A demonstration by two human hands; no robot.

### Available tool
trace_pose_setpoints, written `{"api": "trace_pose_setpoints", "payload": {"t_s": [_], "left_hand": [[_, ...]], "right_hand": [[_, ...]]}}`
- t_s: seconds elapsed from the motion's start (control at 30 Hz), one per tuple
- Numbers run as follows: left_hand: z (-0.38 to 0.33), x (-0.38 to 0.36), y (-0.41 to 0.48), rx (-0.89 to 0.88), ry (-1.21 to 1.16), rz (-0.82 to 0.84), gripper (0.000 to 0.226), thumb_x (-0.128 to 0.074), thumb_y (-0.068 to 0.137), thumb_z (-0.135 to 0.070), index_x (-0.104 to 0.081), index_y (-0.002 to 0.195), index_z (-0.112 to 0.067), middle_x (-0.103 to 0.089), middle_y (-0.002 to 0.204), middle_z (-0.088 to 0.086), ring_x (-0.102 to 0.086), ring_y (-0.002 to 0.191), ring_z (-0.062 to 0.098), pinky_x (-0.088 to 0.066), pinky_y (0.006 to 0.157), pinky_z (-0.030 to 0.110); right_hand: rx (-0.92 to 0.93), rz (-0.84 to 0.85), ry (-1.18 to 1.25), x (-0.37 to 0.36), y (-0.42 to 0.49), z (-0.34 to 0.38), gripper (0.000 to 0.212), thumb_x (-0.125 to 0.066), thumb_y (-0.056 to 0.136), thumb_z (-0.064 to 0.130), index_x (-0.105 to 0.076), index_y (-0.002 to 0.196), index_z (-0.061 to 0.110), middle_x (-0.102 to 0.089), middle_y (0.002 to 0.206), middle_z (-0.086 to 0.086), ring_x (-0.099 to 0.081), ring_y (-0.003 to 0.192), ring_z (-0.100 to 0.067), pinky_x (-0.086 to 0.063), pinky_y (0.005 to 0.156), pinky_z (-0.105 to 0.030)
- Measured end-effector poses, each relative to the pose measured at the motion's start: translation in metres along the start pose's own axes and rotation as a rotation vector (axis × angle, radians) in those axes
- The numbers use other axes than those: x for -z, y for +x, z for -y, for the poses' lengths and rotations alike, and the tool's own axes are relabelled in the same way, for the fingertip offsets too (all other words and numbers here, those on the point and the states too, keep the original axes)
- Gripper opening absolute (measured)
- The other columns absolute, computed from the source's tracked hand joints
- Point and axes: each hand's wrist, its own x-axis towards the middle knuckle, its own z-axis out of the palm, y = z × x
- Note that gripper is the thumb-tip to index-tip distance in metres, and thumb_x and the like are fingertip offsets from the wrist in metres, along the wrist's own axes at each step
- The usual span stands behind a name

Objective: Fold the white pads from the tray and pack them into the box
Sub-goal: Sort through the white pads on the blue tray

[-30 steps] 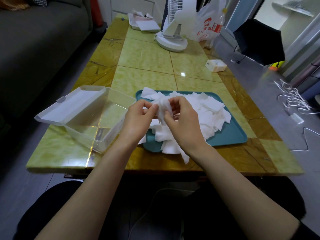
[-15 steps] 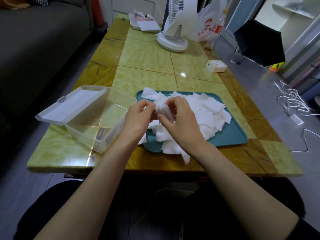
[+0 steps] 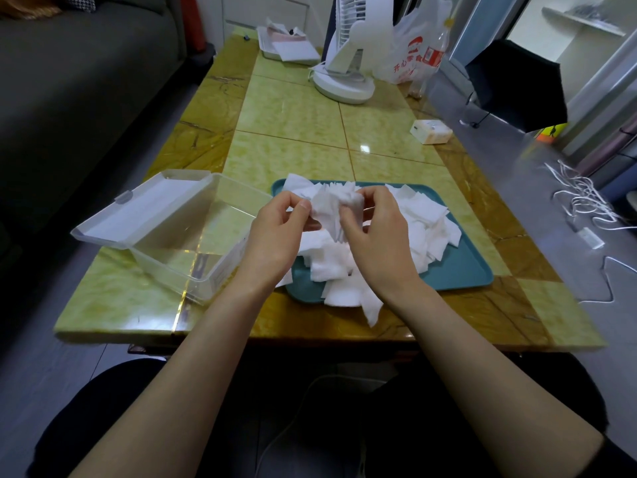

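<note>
Above the tray (image 3: 458,274), both hands' fingers (image 3: 303,205) keep pinching 1 pad (image 3: 331,207), now spread wider.

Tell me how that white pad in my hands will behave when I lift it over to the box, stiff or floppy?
Probably floppy: the pad crumples and creases between the left hand and right hand. Likely very light, since fingertips alone hold it. It may unfold unless kept pinched on the way to the box.
</note>
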Motion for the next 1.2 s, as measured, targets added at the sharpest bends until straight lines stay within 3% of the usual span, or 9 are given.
{"api": "trace_pose_setpoints", "payload": {"t_s": [0.23, 0.4, 0.57, 0.67, 0.8, 0.87, 1.03, 1.13, 1.2], "left_hand": [[0.001, -0.003, -0.001, -0.002, 0.063, 0.003, 0.027, -0.046, 0.100, -0.020, -0.051, 0.073, -0.021, -0.067, 0.080, -0.007, -0.065, 0.081, -0.002, -0.041, 0.059, 0.011], [-0.004, 0.001, -0.002, 0.034, -0.076, 0.031, 0.017, -0.058, 0.092, -0.034, -0.053, 0.085, -0.018, -0.067, 0.066, -0.014, -0.062, 0.072, -0.004, -0.045, 0.070, 0.014], [-0.001, 0.006, -0.003, 0.008, -0.056, 0.063, 0.015, -0.067, 0.087, -0.012, -0.054, 0.089, -0.019, -0.071, 0.075, -0.004, -0.063, 0.066, -0.002, -0.042, 0.058, 0.009], [0.005, 0.009, -0.002, -0.051, 0.027, 0.055, 0.011, -0.064, 0.089, -0.009, -0.059, 0.090, -0.019, -0.072, 0.088, 0.007, -0.066, 0.075, 0.008, -0.046, 0.062, 0.016], [0.007, 0.014, -0.001, -0.124, 0.120, 0.086, 0.020, -0.059, 0.091, -0.006, -0.061, 0.086, -0.025, -0.070, 0.090, 0.001, -0.065, 0.083, 0.015, -0.050, 0.070, 0.027], [0.005, 0.017, -0.002, -0.173, 0.191, 0.103, 0.019, -0.058, 0.092, -0.006, -0.060, 0.086, -0.024, -0.067, 0.086, -0.008, -0.062, 0.080, 0.011, -0.048, 0.069, 0.019], [0.001, 0.035, -0.007, -0.267, 0.396, 0.026, 0.008, -0.059, 0.091, -0.007, -0.061, 0.093, -0.015, -0.059, 0.081, -0.021, -0.057, 0.074, -0.005, -0.041, 0.062, 0.005], [0.001, 0.054, -0.009, -0.243, 0.475, -0.044, 0.013, -0.063, 0.089, -0.009, -0.057, 0.096, -0.018, -0.059, 0.083, -0.019, -0.058, 0.075, -0.008, -0.042, 0.064, 0.009], [0.006, 0.076, -0.010, -0.192, 0.608, -0.124, 0.016, -0.063, 0.088, -0.012, -0.059, 0.101, -0.019, -0.062, 0.092, -0.011, -0.060, 0.087, 0.006, -0.045, 0.077, 0.024]], "right_hand": [[0.090, 0.044, -0.023, -0.010, -0.005, 0.001, 0.015, -0.063, 0.087, 0.026, -0.051, 0.093, 0.018, -0.052, 0.094, 0.003, -0.051, 0.083, -0.009, -0.047, 0.073, -0.025], [0.243, 0.096, -0.042, -0.007, -0.005, 0.003, 0.018, -0.064, 0.084, 0.016, -0.058, 0.101, 0.014, -0.054, 0.093, 0.002, -0.054, 0.082, -0.013, -0.048, 0.074, -0.027], [0.216, 0.186, 0.057, 0.002, -0.004, 0.006, 0.027, -0.053, 0.086, -0.001, -0.067, 0.105, 0.013, -0.065, 0.096, 0.004, -0.061, 0.087, -0.006, -0.048, 0.078, -0.013], [0.187, 0.139, 0.054, 0.004, -0.004, 0.004, 0.031, -0.056, 0.085, -0.001, -0.058, 0.113, 0.012, -0.060, 0.105, 0.002, -0.058, 0.088, -0.004, -0.046, 0.075, -0.009], [0.134, 0.181, -0.079, 0.003, -0.001, 0.001, 0.056, -0.065, 0.085, 0.014, -0.040, 0.135, 0.018, -0.042, 0.120, 0.004, -0.049, 0.085, 0.000, -0.041, 0.074, -0.005], [0.178, 0.213, -0.147, 0.002, 0.001, 0.001, 0.045, -0.064, 0.086, 0.016, -0.049, 0.129, 0.017, -0.051, 0.117, 0.003, -0.046, 0.084, -0.002, -0.038, 0.075, -0.005], [0.222, 0.293, -0.203, -0.006, 0.002, 0.010, 0.015, -0.058, 0.090, 0.026, -0.063, 0.100, 0.015, -0.063, 0.094, 0.001, -0.052, 0.077, -0.012, -0.043, 0.072, -0.025], [0.214, 0.295, -0.160, -0.017, 0.004, 0.020, 0.009, -0.059, 0.089, 0.023, -0.062, 0.091, 0.014, -0.063, 0.086, -0.001, -0.054, 0.072, -0.013, -0.041, 0.064, -0.021], [0.187, 0.261, -0.111, -0.027, 0.006, 0.026, 0.011, -0.058, 0.090, 0.021, -0.060, 0.091, 0.010, -0.062, 0.082, -0.003, -0.053, 0.069, -0.014, -0.041, 0.063, -0.022]]}}
